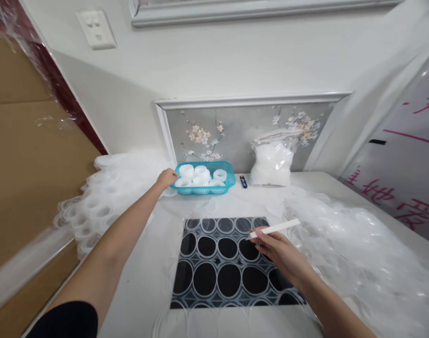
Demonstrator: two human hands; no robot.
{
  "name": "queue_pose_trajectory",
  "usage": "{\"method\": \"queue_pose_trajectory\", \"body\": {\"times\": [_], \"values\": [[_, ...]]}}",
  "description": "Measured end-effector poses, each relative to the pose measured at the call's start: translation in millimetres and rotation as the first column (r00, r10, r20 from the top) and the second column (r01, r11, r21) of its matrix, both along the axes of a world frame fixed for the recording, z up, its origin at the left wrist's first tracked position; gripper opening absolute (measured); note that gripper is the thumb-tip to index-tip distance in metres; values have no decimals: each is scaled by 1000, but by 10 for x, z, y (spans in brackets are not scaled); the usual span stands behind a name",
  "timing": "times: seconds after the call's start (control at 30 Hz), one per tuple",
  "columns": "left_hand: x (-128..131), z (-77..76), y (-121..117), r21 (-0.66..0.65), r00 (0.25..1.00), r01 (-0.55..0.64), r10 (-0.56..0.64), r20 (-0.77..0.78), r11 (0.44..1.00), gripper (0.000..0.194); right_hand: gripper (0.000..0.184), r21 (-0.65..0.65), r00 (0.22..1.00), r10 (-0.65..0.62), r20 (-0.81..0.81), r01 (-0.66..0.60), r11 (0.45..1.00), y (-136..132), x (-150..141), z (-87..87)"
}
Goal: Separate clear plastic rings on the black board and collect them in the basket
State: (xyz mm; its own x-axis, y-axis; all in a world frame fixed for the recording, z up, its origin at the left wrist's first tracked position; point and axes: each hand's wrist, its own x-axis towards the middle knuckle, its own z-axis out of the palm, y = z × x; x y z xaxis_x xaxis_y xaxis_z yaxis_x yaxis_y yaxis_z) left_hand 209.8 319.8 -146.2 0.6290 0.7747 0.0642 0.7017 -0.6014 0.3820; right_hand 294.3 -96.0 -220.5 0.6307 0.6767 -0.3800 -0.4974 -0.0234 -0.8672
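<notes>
My left hand reaches far forward to the left rim of a turquoise basket that holds several white tape rolls; its fingers are curled at the rim. Whether it grips the basket or a roll I cannot tell. My right hand hovers over a black mat with white ring patterns and pinches a thin white stick that points up to the right.
Heaps of clear plastic rings lie at the left and at the right of the white table. A zip bag of white material and small blue snips stand near a framed flower picture. Cardboard leans at the left.
</notes>
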Motion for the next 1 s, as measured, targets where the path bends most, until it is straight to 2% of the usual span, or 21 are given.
{"method": "queue_pose_trajectory", "body": {"times": [0.27, 0.43, 0.57, 0.8, 0.93, 1.0], "values": [[111, 151, -70, -57, 986, 91, -82, 143, 994, 22, 40, 8, 999, -27, 30, 27, 1000, 11, 13, 10], [116, 66, -110, -82, 994, 59, -51, 92, 995, 24, 43, 0, 1000, -11, 18, 11, 1000, 19, -6, 10], [92, 0, -101, -50, 1000, 12, -12, 12, 999, 26, 42, 3, 1000, -6, 18, 6, 1000, 23, 5, -9], [85, -9, -198, 81, 993, -73, 80, -85, 994, 22, 42, -6, 998, 21, 65, -20, 1000, -15, -1, -1], [45, 8, -242, 131, 992, -82, 94, -89, 988, 21, 41, -30, 987, 70, 144, -66, 997, 2, -29, -8], [26, 28, -291, 151, 995, -68, 77, -57, 986, 29, 39, -45, 977, 98, 187, -91, 995, 5, -12, 30]]}}
